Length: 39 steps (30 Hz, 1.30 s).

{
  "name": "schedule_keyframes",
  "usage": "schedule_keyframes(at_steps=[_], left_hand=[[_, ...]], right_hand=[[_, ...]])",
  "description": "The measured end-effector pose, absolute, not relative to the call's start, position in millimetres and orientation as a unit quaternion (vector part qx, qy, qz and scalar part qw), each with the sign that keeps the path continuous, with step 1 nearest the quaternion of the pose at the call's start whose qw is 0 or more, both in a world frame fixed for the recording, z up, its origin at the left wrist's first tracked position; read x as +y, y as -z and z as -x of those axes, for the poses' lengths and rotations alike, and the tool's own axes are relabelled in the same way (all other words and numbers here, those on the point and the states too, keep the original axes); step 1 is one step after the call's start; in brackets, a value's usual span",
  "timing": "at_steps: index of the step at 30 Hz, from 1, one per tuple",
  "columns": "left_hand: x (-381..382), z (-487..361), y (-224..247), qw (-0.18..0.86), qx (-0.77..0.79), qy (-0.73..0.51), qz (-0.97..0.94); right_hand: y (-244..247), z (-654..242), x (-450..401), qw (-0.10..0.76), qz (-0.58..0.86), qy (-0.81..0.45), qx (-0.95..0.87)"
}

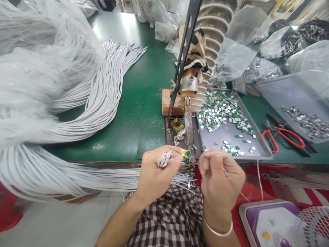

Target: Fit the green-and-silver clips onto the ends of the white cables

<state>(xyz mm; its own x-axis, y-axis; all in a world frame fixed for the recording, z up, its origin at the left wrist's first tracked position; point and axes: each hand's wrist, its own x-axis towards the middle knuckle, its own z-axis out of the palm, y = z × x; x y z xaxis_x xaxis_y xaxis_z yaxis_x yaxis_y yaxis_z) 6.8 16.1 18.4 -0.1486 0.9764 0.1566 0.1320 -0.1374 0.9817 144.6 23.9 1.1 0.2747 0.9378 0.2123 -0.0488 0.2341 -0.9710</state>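
Observation:
My left hand (159, 171) is closed around several white cables (164, 160), whose cut ends stick up out of the fist. At its thumb and fingertips are small green circuit boards (189, 157), just below the tip of a soldering iron (188, 127) clamped upright. My right hand (221, 178) is closed in a pinch to the right of the boards. A thin solder wire (226, 173) passes through it and trails down to the right; its tip is hidden by the fingers. The two hands are apart.
A metal tray (213, 142) of small circuit boards lies right of the iron. A brick (168, 103) sits behind it. Red-handled pliers (289, 135) and another tray (290, 92) with metal parts are farther right. A large bundle of white cables (102, 109) covers the left.

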Motion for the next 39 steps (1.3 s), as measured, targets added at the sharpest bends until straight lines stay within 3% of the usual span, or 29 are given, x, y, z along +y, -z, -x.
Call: schedule_keyframes(at_steps=[3,7,11,14,20,24,27,31,39], left_hand=[[13,-4,-17,0.408,0.525,-0.539,-0.517],[6,-1,-15,0.415,0.510,-0.546,-0.520],[-4,4,-13,0.421,0.495,-0.554,-0.521],[-15,9,-14,0.415,0.481,-0.570,-0.522],[-31,10,-19,0.402,0.468,-0.600,-0.509],[-30,7,-22,0.404,0.463,-0.603,-0.509],[-27,7,-21,0.401,0.473,-0.598,-0.509],[-23,9,-19,0.405,0.474,-0.581,-0.523],[-9,11,-12,0.417,0.468,-0.579,-0.521]], right_hand=[[2,-153,37,0.625,0.501,-0.331,-0.500],[5,-158,60,0.435,0.572,-0.098,-0.688],[0,-153,66,0.322,0.559,-0.101,-0.758],[-9,-149,56,0.352,0.550,-0.187,-0.734],[-13,-149,38,0.390,0.441,-0.570,-0.574],[-9,-153,36,0.389,0.410,-0.624,-0.540],[-11,-151,31,0.425,0.475,-0.523,-0.566],[-15,-147,19,0.464,0.552,-0.283,-0.632],[3,-149,37,0.445,0.505,-0.012,-0.740]])
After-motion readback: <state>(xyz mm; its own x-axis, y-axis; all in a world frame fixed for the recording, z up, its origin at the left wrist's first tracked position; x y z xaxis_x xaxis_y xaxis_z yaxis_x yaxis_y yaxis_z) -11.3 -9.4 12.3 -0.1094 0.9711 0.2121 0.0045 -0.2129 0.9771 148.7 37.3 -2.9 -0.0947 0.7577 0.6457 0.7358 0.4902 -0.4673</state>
